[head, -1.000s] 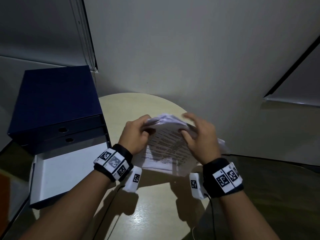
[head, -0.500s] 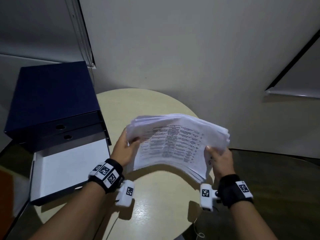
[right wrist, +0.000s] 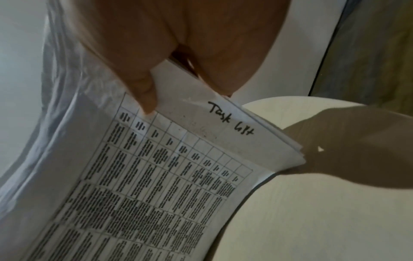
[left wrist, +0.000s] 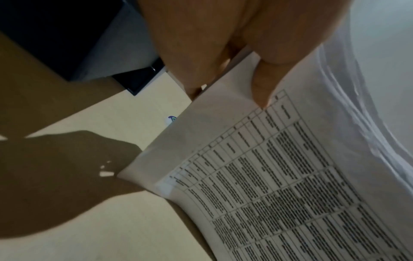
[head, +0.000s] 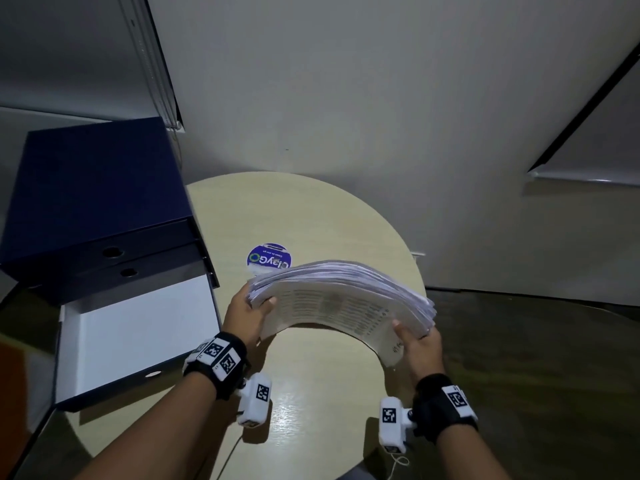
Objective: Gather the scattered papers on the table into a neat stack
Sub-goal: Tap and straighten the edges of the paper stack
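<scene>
At far left a dark blue file box (head: 97, 188) stands on the round counter (head: 311, 393), its white-lined open tray (head: 138, 334) in front; just right of the tray the left hand (head: 246, 317) grips the near-left corner of the papers (head: 343, 299), thumb on the printed top sheet and the other fingers curled beneath, a hold the left wrist view confirms with the thumb (left wrist: 261, 88) pressed on the page margin; the papers, a thick sheaf of printed tables, arch upward between the two hands and hang above the counter, touching it nowhere that can be seen; behind the sheaf a round blue-and-white sticker (head: 269, 259) shows on the counter top; at right the right hand (head: 420, 344) pinches the opposite corner, its thumb (right wrist: 145, 98) on top beside a handwritten note; no loose sheet is visible on the counter, so the gathering looks done; the edges, though, fan out unevenly along the far side, and squaring them, likely by tapping on the counter, and laying the stack down flat appear to be what remains.
</scene>
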Action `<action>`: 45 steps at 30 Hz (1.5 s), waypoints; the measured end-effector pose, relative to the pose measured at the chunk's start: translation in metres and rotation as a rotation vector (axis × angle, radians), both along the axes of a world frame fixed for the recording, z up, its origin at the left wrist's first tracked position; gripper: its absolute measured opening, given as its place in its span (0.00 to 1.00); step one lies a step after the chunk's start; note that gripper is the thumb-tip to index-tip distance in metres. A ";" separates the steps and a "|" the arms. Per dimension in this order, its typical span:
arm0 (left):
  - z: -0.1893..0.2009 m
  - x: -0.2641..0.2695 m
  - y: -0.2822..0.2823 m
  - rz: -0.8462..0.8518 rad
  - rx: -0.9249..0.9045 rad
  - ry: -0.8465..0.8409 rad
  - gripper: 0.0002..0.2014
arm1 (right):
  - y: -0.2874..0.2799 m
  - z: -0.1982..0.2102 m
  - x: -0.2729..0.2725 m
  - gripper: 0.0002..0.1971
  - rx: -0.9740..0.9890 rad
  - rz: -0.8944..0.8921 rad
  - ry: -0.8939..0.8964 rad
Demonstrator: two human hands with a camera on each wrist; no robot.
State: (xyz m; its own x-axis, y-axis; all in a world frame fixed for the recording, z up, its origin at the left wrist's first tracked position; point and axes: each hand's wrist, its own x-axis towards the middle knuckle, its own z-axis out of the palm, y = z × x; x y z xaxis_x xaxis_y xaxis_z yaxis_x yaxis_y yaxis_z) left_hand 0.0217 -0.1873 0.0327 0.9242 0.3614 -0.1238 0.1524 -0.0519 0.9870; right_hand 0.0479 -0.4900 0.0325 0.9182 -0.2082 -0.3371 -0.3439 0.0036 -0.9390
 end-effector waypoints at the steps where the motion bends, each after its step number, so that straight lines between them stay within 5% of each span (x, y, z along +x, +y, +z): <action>1: 0.001 -0.001 0.001 0.002 -0.007 0.029 0.23 | 0.000 0.000 -0.003 0.18 0.017 0.010 0.018; 7: 0.020 0.001 0.003 -0.004 -0.201 -0.223 0.22 | 0.003 0.030 -0.004 0.20 0.054 -0.025 -0.233; 11: 0.029 0.016 -0.001 0.091 -0.184 -0.213 0.00 | 0.011 0.039 0.008 0.08 -0.077 -0.103 -0.288; 15: 0.018 0.022 0.003 0.127 -0.107 -0.170 0.05 | 0.015 0.044 0.009 0.14 -0.093 -0.152 -0.265; 26: 0.012 0.025 0.003 0.188 -0.054 -0.176 0.15 | 0.013 0.043 0.014 0.04 -0.161 -0.190 -0.288; 30: 0.013 0.024 0.003 0.140 -0.011 -0.188 0.04 | 0.012 0.041 0.013 0.04 -0.170 -0.154 -0.281; 45: 0.007 0.027 0.007 0.176 0.016 -0.163 0.05 | 0.009 0.034 0.015 0.05 -0.228 -0.172 -0.258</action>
State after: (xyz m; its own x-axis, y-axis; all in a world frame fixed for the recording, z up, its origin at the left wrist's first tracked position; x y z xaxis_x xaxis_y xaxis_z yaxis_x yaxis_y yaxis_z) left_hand 0.0484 -0.1804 0.0398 0.8538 0.5198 0.0290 -0.0011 -0.0539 0.9985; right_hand 0.0629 -0.4809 0.0662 0.9119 -0.4095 -0.0269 -0.1089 -0.1783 -0.9779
